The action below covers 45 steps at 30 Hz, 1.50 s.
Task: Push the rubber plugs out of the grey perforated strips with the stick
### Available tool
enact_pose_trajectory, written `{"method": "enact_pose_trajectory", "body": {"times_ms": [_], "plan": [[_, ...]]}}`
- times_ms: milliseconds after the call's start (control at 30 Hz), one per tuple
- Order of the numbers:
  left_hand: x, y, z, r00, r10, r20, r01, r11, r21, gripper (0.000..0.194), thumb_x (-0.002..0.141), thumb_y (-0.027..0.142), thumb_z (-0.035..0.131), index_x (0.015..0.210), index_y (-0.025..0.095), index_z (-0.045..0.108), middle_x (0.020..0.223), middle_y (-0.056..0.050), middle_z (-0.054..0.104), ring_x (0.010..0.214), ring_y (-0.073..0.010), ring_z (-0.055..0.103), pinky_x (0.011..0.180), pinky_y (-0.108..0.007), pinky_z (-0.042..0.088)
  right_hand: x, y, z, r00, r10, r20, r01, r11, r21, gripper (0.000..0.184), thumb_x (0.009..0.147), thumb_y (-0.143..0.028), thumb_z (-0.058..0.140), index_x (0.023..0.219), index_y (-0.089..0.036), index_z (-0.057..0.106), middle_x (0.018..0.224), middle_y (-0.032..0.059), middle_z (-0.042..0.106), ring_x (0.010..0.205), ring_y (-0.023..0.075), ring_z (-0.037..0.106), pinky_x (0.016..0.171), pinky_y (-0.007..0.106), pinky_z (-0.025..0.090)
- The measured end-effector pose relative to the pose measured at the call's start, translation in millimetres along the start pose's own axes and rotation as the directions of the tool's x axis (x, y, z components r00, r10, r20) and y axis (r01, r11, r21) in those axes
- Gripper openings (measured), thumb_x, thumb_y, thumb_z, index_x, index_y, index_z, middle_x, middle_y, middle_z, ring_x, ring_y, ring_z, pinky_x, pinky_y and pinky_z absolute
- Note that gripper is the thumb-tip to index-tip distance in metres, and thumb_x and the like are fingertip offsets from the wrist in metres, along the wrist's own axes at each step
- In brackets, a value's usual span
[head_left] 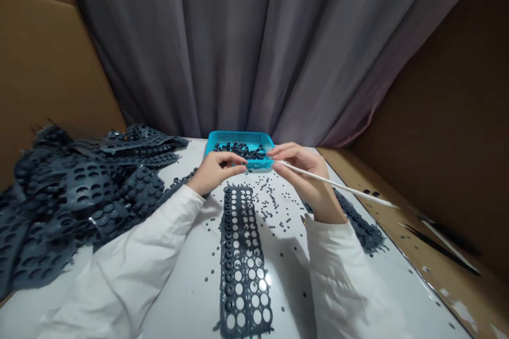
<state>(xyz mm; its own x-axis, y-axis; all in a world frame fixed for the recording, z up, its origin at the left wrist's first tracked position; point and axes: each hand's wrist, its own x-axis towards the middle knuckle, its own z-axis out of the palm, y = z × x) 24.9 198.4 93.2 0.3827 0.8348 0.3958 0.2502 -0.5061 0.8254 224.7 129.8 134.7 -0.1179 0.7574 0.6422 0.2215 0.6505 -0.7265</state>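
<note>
A pleated grey curtain (222, 47) hangs across the back, falling in long folds — a tiny bright speck (perhaps a reflection) glints near its top. Brown cardboard walls (433, 116) close in on both sides, and a cardboard strip (382, 196) edges the white tabletop (186, 307).

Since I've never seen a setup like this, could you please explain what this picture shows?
There is no machine here: these are a person's two bare hands, seen from a camera worn on their head, looking forward and down. The right hand holds a white stick in its fingers. The left hand is pinched close to it, at the front of a blue basket holding dark pieces; anything in its fingers is too small to tell. On the white table lies a dark punched strip, with small dark bits scattered beside it. A heap of similar sheets lies to the left.
</note>
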Motion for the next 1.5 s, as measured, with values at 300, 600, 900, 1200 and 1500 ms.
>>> {"method": "enact_pose_trajectory", "body": {"times_ms": [300, 600, 900, 1200, 1500], "plan": [[-35, 52, -9.7, 0.939, 0.34, -0.055, -0.343, 0.937, -0.067, 0.016, 0.068, 0.029, 0.074, 0.076, 0.015, 0.072, 0.063, -0.003, 0.066, 0.048, -0.0078, 0.046, 0.046, -0.021, 0.035, -10, -36, 10, 0.974, -0.004, 0.228, -0.048, 0.974, 0.223, 0.002, 0.078, -0.019, 0.064, 0.079, -0.02, 0.063, 0.097, 0.0054, 0.069, 0.096, 0.0196, 0.062, 0.086, 0.041, 0.048], [-39, 58, -17.1, 0.895, 0.446, -0.016, -0.444, 0.894, 0.067, 0.014, 0.073, 0.028, 0.07, 0.083, 0.017, 0.073, 0.061, -0.003, 0.066, 0.05, -0.0083, 0.051, 0.049, -0.021, 0.041, -9, -41, 10, 0.97, -0.03, 0.243, -0.017, 0.982, 0.19, 0.004, 0.076, -0.018, 0.066, 0.079, -0.021, 0.065, 0.093, 0.0053, 0.07, 0.092, 0.0198, 0.063, 0.084, 0.041, 0.049], [-38, 64, -20.3, 0.854, 0.52, 0.007, -0.508, 0.831, 0.227, 0.008, 0.076, 0.025, 0.067, 0.08, 0.02, 0.072, 0.063, -0.002, 0.068, 0.054, -0.0096, 0.056, 0.054, -0.02, 0.044, -10, -39, 10, 0.967, 0.0, 0.257, -0.051, 0.98, 0.191, 0.004, 0.077, -0.019, 0.067, 0.079, -0.021, 0.064, 0.094, 0.0051, 0.069, 0.093, 0.0189, 0.063, 0.084, 0.038, 0.05], [-39, 61, -23.9, 0.862, 0.505, 0.034, -0.49, 0.814, 0.313, 0.012, 0.079, 0.031, 0.063, 0.081, 0.022, 0.071, 0.066, -0.003, 0.07, 0.058, -0.0127, 0.059, 0.059, -0.024, 0.046, -11, -37, 15, 0.972, 0.065, 0.228, -0.117, 0.968, 0.222, 0.003, 0.077, -0.022, 0.066, 0.076, -0.02, 0.063, 0.092, 0.0042, 0.069, 0.093, 0.018, 0.064, 0.085, 0.036, 0.05], [-37, 61, -23.8, 0.833, 0.548, 0.076, -0.538, 0.769, 0.345, 0.007, 0.08, 0.026, 0.063, 0.081, 0.022, 0.069, 0.071, -0.001, 0.071, 0.061, -0.0119, 0.06, 0.06, -0.024, 0.045, -11, -26, 14, 0.95, 0.107, 0.293, -0.193, 0.94, 0.283, 0.005, 0.078, -0.022, 0.065, 0.079, -0.02, 0.061, 0.097, 0.0046, 0.067, 0.093, 0.0166, 0.063, 0.078, 0.032, 0.052]]}}
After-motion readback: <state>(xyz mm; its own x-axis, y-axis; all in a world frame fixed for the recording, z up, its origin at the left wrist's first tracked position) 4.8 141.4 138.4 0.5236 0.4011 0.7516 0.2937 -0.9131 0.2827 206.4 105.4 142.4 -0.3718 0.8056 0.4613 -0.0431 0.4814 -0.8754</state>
